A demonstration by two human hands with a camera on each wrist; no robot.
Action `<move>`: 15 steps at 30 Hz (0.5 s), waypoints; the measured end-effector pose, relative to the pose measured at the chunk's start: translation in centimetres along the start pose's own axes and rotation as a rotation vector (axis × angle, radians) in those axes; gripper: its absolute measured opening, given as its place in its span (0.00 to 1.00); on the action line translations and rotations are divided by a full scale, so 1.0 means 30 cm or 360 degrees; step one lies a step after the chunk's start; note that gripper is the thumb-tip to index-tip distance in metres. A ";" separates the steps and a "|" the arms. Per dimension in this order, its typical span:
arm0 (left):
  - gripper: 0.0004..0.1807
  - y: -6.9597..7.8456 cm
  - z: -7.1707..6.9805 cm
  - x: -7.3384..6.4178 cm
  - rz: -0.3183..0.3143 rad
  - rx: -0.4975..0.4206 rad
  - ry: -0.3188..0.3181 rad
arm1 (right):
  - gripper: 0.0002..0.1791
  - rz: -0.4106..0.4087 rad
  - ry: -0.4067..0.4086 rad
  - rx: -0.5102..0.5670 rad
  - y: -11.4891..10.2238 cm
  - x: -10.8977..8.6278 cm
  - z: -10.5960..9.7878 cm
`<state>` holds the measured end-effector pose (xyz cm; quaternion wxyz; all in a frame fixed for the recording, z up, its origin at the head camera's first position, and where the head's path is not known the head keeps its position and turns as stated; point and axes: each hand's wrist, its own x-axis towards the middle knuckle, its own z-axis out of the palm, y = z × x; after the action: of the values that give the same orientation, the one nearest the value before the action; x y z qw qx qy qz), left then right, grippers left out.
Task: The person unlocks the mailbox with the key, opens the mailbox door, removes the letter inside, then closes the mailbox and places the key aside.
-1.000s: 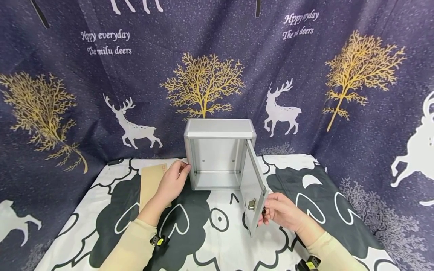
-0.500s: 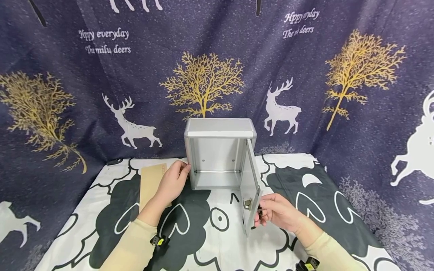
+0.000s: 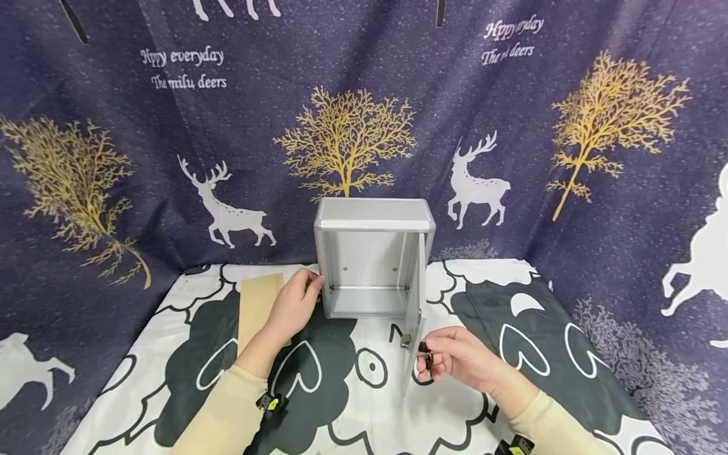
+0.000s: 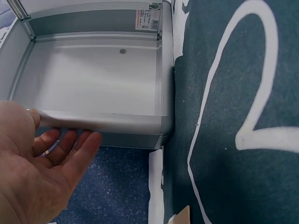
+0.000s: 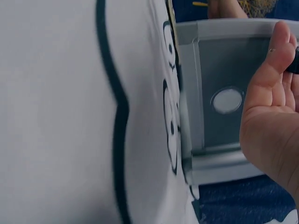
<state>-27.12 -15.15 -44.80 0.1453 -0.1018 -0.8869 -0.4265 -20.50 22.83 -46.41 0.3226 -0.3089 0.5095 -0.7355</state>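
A grey metal letter box point(image 3: 375, 212) stands against the backdrop, its front uncovered and its inside bare. My left hand point(image 3: 292, 306) grips the box's left side; in the left wrist view the fingers point(image 4: 81, 154) lie on the outer wall, with the thumb over the front edge. The door point(image 3: 419, 278), hinged at right, juts out toward me nearly edge-on, and a lock point(image 3: 406, 341) shows on its inner face. At the door's outer face, my right hand point(image 3: 463, 357) pinches a black-headed key point(image 3: 423, 347). Another black key point(image 3: 429, 362) dangles below it.
A brown kraft envelope point(image 3: 257, 306) lies left of the box, partly under my left forearm. Black-and-white patterned cloth point(image 3: 375, 417) covers the table. A dark blue curtain point(image 3: 364, 57) with deer and trees hangs close behind the box. A round window point(image 5: 227, 101) shows in the door's outer face.
The door has swung leftward, toward the box, with my right hand moving along at the key. My left hand keeps its hold on the box's side. The head view has shifted slightly.
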 end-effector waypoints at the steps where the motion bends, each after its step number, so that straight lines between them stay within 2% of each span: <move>1: 0.14 0.000 0.000 0.001 -0.0002 -0.0005 -0.0001 | 0.23 0.0012 0.0019 -0.0007 0.001 0.005 0.006; 6: 0.14 0.001 0.003 0.000 -0.0015 -0.0014 -0.0003 | 0.21 0.0062 0.0093 -0.0012 0.008 0.029 0.032; 15: 0.15 -0.003 0.007 0.002 -0.0018 -0.0002 0.0008 | 0.20 0.0026 0.0141 0.0029 0.025 0.060 0.065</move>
<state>-27.23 -15.02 -44.98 0.1449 -0.0959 -0.8868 -0.4283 -19.92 20.14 -46.33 0.3086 -0.2689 0.5190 -0.7504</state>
